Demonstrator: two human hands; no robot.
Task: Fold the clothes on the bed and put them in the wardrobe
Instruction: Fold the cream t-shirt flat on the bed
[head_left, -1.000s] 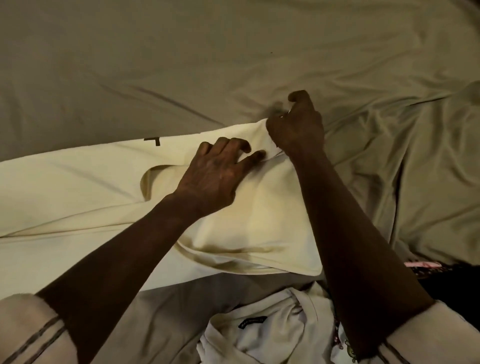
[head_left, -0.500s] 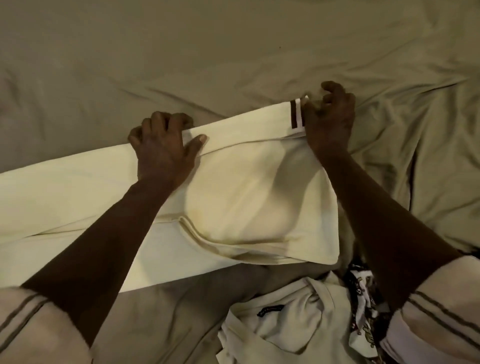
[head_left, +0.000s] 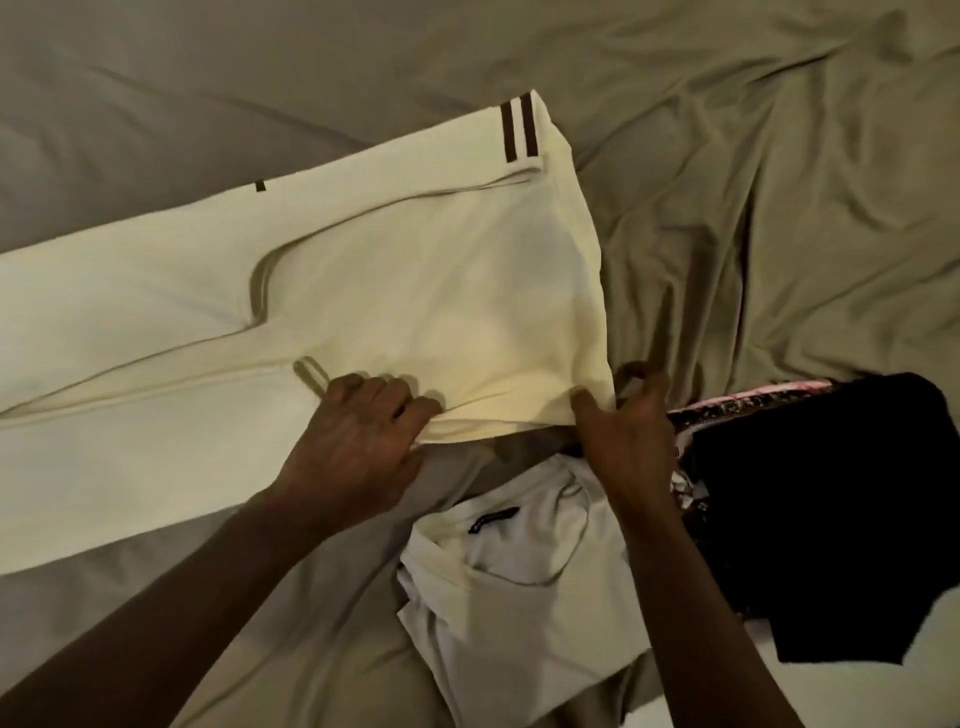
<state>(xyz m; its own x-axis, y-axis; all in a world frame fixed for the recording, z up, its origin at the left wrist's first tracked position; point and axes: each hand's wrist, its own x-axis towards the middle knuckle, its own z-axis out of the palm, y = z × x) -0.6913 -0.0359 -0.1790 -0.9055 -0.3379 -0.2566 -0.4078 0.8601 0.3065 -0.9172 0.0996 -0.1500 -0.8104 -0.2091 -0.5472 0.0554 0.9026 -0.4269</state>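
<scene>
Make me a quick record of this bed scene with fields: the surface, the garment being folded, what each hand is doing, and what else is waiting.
surface: olive bed sheet, wrinkled
garment in work: cream garment, spread on the sheet, two brown stripes at its far corner
left hand: grips the cream garment's near edge
right hand: pinches its near right corner
waiting: white shirt with a dark label, black garment, patterned cloth at the black garment's edge
wardrobe: not in view
</scene>
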